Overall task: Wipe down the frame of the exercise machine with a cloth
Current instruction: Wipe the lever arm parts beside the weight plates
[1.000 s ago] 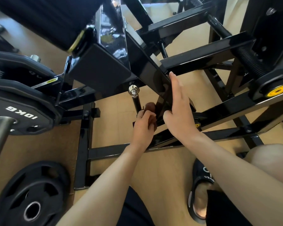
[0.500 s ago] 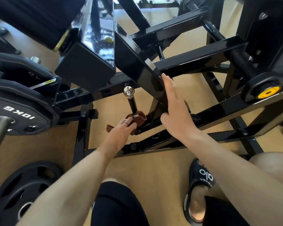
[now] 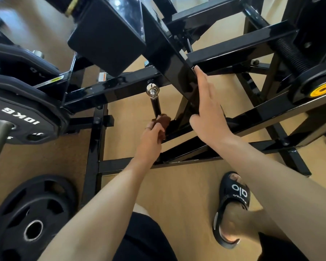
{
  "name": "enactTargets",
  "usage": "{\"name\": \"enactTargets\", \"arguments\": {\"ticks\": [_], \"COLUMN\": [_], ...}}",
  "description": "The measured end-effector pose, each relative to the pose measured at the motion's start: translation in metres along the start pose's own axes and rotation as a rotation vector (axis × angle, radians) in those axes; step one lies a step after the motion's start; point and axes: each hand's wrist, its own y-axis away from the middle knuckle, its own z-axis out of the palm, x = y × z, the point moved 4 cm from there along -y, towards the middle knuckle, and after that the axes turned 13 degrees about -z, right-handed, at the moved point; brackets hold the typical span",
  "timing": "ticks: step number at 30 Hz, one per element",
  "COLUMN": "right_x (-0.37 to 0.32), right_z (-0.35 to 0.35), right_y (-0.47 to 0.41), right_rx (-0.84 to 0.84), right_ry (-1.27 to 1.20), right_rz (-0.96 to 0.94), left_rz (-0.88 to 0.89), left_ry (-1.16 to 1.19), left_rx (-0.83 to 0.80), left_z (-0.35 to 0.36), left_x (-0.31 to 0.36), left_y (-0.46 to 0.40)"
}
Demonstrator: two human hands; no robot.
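Bright daylight enters from about twelve o'clock, glaring on the glossy black frame (image 3: 132, 14), while motion blur smears the ten o'clock corner and wide-angle distortion bends the edges.

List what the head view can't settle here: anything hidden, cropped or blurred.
- Cloth: mostly covered by the left hand gripping it; its full extent is unreadable.
- Cloth contact with the frame: hidden behind the left hand's fingers.
- Right hand: its palm faces away, so palm contact with the frame is unclear.
- 10KG plate: cut off by the left edge.
- Top-left corner: motion-blurred.
- Floor plate: cropped at the bottom.
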Motion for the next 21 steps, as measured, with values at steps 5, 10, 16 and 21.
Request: {"name": "enactTargets", "arguments": {"ticks": [5, 10, 16, 21], "right_x": [-0.003, 0.0, -0.002, 0.008], "right_z": [0.003, 0.002, 0.016, 0.085], "right_y": [0.0, 0.001, 0.036, 0.072], "right_rx": [0.039, 0.058, 0.191, -0.229], "right_ry": [-0.008, -0.019, 0.197, 0.109], "right_rz": [0.002, -0.029, -0.205, -0.5], "left_rz": [-0.013, -0.145, -0.309, -0.492], "left_ry": [-0.095, -0.178, -0.179, -0.058], "left_rx": [-0.04, -0.189, -0.195, -0.135], "left_z": [-0.008, -0.009, -0.028, -0.05], "left_x": [-0.021, -0.036, -0.06, -0.061], "left_y": [-0.001, 0.005, 0.023, 0.037]}}
